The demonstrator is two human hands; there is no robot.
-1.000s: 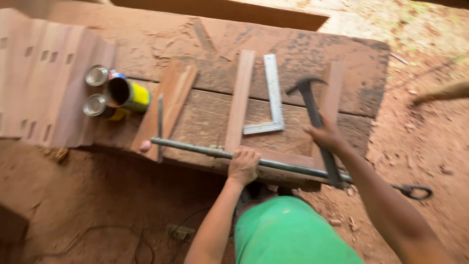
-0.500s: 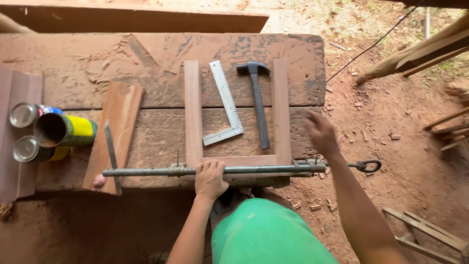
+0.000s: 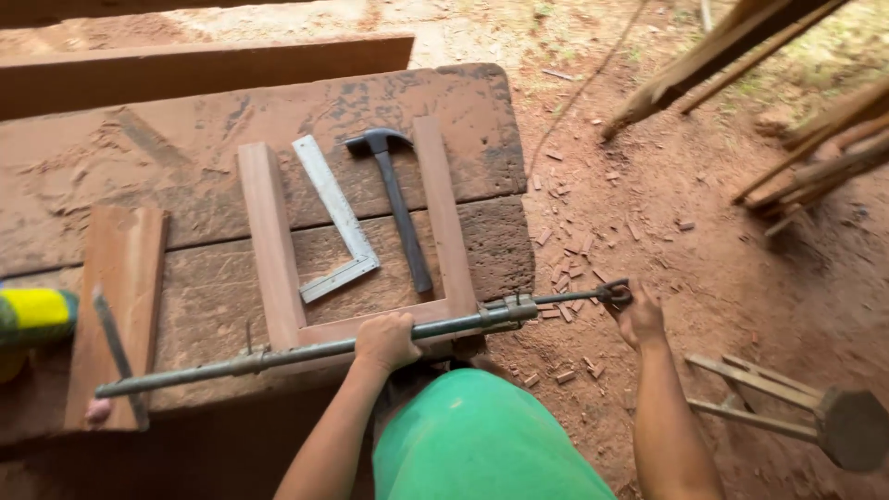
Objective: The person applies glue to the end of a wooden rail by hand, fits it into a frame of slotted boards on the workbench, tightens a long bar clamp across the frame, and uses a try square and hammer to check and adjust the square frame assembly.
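Observation:
A U-shaped wooden frame [image 3: 270, 241] lies on a worn wooden workbench [image 3: 167, 120]. Along the frame's near rail runs a long metal bar clamp [image 3: 231, 363]. My left hand [image 3: 386, 339] grips the clamp's bar at the frame's middle. My right hand [image 3: 635, 315] holds the clamp's ring handle [image 3: 615, 294], which sticks out past the bench's right edge. A claw hammer [image 3: 396, 202] and a steel try square [image 3: 335, 222] lie inside the frame.
A short plank [image 3: 120, 278] with a chisel [image 3: 116, 347] on it lies at the bench's left, beside a yellow can [image 3: 35, 313]. Wood chips [image 3: 583, 259] litter the red dirt. Poles [image 3: 796, 111] lean at top right; a wooden mallet-like piece [image 3: 847, 426] lies at lower right.
My right hand has moved from the frame's right rail down and out to the clamp's ring handle. My left hand stays on the bar. The view has shifted right.

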